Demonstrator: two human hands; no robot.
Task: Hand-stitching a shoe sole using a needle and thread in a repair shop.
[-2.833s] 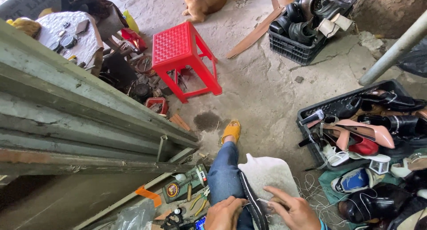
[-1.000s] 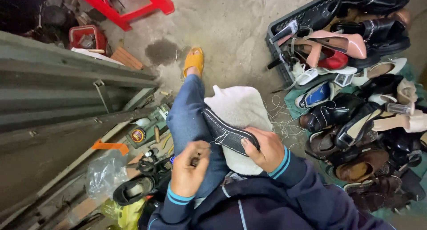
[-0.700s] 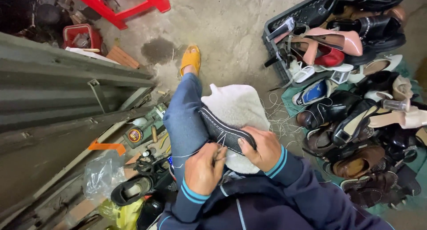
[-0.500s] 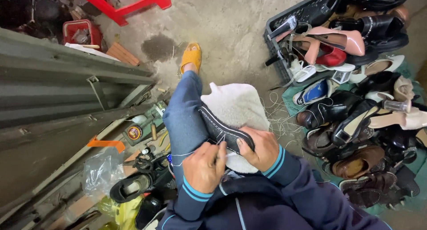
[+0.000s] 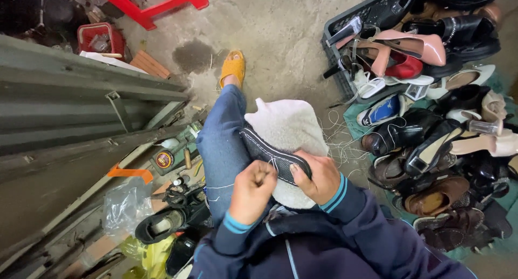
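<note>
A dark shoe with a white-stitched sole edge [image 5: 270, 154] lies across a white fleecy cloth [image 5: 288, 129] on my lap. My right hand [image 5: 317, 176] grips the near end of the shoe from the right. My left hand [image 5: 252, 190] is closed in a fist just left of the shoe, pinching something small that I cannot make out, with a thin thread running off toward my jeans. My left leg in blue jeans [image 5: 221, 144] stretches forward to a yellow sandal [image 5: 233, 67].
A heap of shoes [image 5: 431, 149] fills the right side, with a black crate [image 5: 372, 20] of heels behind it. Grey metal shutters [image 5: 70, 106] lean at left. Tins, tools and a black shoe [image 5: 162, 225] lie at lower left. A red stool [image 5: 156, 1] stands far ahead.
My head tilted down from the red stool toward my lap. My left hand rose from beside my knee to the shoe's near edge and closed into a fist; my right hand kept its hold.
</note>
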